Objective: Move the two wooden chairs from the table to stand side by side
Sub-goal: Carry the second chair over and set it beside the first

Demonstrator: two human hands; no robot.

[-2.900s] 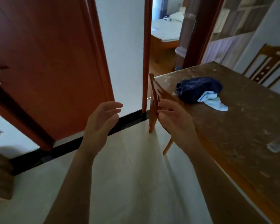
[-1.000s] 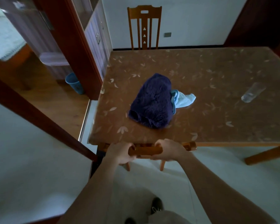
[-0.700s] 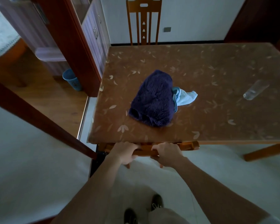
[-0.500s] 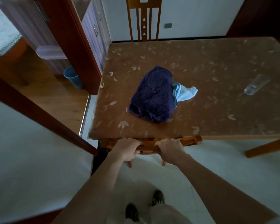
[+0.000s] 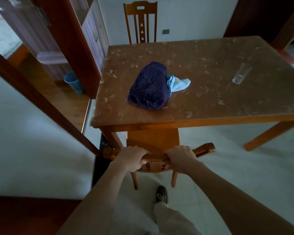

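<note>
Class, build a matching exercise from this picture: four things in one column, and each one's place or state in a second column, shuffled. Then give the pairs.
1. near chair
2. far chair
3. glass
4. blue bin

a. on the floor left of the table
b. lying on the tabletop
c. gripped by both hands
d. beyond the table, by the wall

1-c, 2-d, 3-b, 4-a

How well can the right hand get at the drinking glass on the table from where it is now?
Probably not without letting go. The right hand is closed on the near chair top rail, and the glass lies far across the table, on its right side. Nothing blocks the way, but the person would likely have to step closer.
</note>
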